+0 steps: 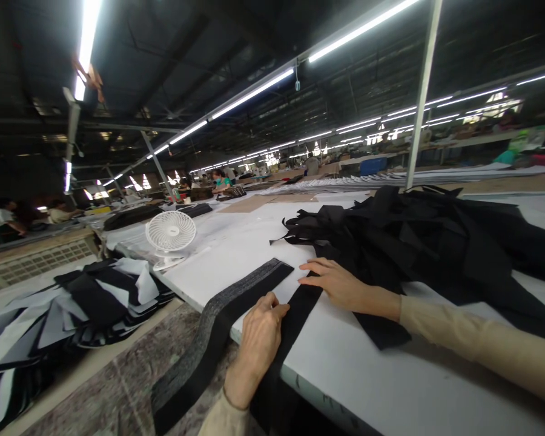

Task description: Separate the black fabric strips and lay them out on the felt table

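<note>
A single black fabric strip (301, 312) lies on the white table and hangs over its near edge. My left hand (260, 327) is closed at the strip's left edge, its fingertips pinching the cloth. Over the strip's far end, my right hand (343, 286) reaches in from the right with fingers stretched out and apart, holding nothing. To the left, a thick stack of black strips (236, 306) with grey layered edges lies partly on the table and droops off the front. A large heap of loose black fabric pieces (418, 236) is just beyond my right hand.
A white fan (170, 233) stands at the table's left edge. Piles of black and white cut pieces (95, 297) lie on a lower surface at left. A metal post (422, 97) rises behind the heap. Other people, including one in a green top (222, 181), are farther back.
</note>
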The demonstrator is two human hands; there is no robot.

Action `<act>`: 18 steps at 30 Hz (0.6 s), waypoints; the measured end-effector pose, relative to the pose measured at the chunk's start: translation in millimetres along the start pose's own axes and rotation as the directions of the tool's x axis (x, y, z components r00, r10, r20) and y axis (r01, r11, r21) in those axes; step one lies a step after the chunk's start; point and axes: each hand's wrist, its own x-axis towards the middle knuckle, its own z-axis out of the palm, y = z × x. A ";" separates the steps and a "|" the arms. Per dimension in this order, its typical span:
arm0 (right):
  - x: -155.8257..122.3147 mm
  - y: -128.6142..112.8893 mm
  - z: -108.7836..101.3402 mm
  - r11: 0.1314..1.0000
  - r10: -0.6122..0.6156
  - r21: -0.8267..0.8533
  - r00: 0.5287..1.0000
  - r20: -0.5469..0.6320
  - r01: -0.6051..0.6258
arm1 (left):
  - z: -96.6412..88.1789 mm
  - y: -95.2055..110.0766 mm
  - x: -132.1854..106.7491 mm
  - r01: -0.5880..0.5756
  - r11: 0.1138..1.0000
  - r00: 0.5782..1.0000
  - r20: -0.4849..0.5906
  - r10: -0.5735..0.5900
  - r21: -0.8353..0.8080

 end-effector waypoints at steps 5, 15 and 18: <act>0.6 7.1 16.5 0.988 -0.001 0.156 1.000 -0.004 0.002 | 7.8 13.6 26.9 -0.028 0.998 1.000 0.016 0.027 0.050; -3.3 13.5 18.1 0.988 0.056 0.141 0.997 0.052 -0.062 | -5.9 9.6 -0.8 0.178 0.968 0.984 0.046 -0.172 -0.177; -2.0 11.6 15.7 0.988 0.048 0.143 0.995 0.083 -0.060 | -4.4 10.1 -11.4 0.099 0.986 0.995 0.004 -0.099 -0.135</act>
